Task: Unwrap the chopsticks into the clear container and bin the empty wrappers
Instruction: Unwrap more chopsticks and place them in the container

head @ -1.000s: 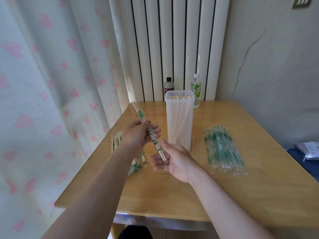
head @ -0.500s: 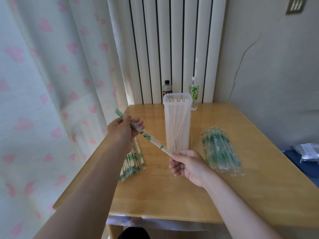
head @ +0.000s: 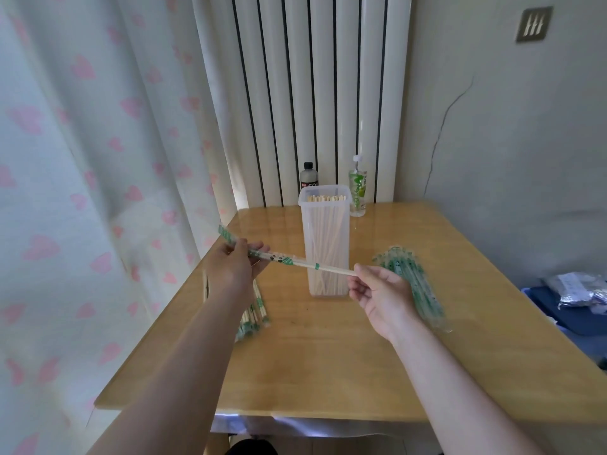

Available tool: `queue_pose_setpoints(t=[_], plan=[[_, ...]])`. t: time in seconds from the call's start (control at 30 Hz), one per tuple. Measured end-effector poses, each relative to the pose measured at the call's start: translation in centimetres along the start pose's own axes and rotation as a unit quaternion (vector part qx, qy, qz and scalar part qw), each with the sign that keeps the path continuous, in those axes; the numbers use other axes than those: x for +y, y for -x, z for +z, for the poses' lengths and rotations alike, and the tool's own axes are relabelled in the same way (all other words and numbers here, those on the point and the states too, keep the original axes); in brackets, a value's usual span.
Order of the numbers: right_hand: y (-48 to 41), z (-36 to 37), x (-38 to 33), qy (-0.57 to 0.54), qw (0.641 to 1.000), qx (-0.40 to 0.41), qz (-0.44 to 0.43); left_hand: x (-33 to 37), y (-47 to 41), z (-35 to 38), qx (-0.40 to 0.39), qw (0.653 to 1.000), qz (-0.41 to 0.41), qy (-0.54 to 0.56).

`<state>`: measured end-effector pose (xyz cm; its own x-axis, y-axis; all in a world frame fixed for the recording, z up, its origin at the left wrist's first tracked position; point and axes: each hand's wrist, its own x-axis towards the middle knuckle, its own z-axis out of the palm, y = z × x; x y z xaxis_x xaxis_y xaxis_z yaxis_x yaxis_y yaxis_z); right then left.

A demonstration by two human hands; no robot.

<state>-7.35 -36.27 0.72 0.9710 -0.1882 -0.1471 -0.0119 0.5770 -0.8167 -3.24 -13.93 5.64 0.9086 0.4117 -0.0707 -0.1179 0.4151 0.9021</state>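
On my head view, the left hand [head: 235,270] is closed around a green-printed wrapper [head: 262,253], held above the table [head: 328,356] at about nine o'clock from the clear container [head: 325,244]. The wrapper's far end sticks out past the knuckles toward ten o'clock. The right hand [head: 381,290] is at about four o'clock from the container. Its thumb and forefinger pinch the bare end of a pair of chopsticks [head: 328,268]. The pair runs nearly level across the front of the container, half out of the wrapper, with the other half inside it.

The container stands upright in the middle of the table, lid off, holding bare chopsticks on end. A heap of empty wrappers [head: 417,284] lies at three to four o'clock from it, partly behind my right hand. Wrapped chopsticks [head: 254,318] lie at eight o'clock, partly under my left forearm. At twelve and one o'clock, by the radiator [head: 312,93], stand a black bottle [head: 308,177] and a green-labelled bottle [head: 358,188].
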Motion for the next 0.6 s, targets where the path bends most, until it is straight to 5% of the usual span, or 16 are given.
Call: queue_pose_setpoints(t=[0.13,0.27,0.5,0.6], plan=[[0.2,0.7,-0.7,-0.112,0.993,0.021,0.004,-0.8,1.3,0.5,-0.031,0.994,0.022,-0.103],[0.3,1.4,-0.9,-0.099,0.995,0.011,-0.022,-1.4,2.0,0.7,-0.05,0.985,0.044,-0.162],[-0.4,-0.5,-4.0,-0.08,0.992,0.05,-0.081,2.8,-0.8,-0.4,0.112,0.988,0.088,-0.06],[-0.7,-0.2,-5.3,-0.053,0.991,0.047,-0.114,4.8,-0.9,2.0,0.09,0.984,0.134,-0.077]])
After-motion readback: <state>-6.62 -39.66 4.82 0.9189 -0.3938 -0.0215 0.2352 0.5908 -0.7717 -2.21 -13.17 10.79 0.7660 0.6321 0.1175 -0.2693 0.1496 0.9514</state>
